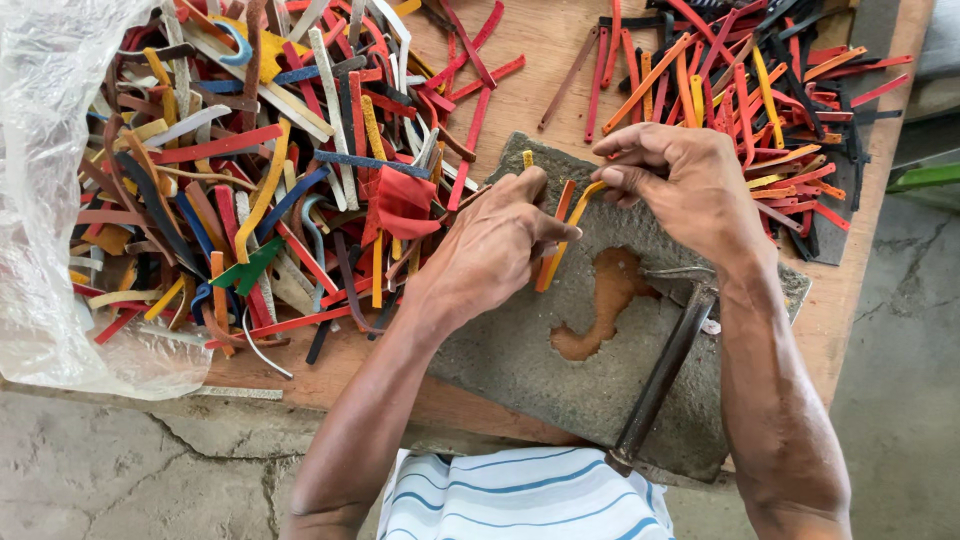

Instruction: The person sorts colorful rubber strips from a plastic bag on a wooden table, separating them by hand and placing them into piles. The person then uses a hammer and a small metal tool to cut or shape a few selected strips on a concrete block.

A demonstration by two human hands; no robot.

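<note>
While both hands pinch it, the orange strip (566,232) spans left hand (497,245) to right hand (680,185).

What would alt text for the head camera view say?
Seen from above, a person's left hand and right hand pinch orange strips over a grey stone slab on a wooden table. Heaps of coloured strips lie around, and a hammer rests on the slab.
</note>
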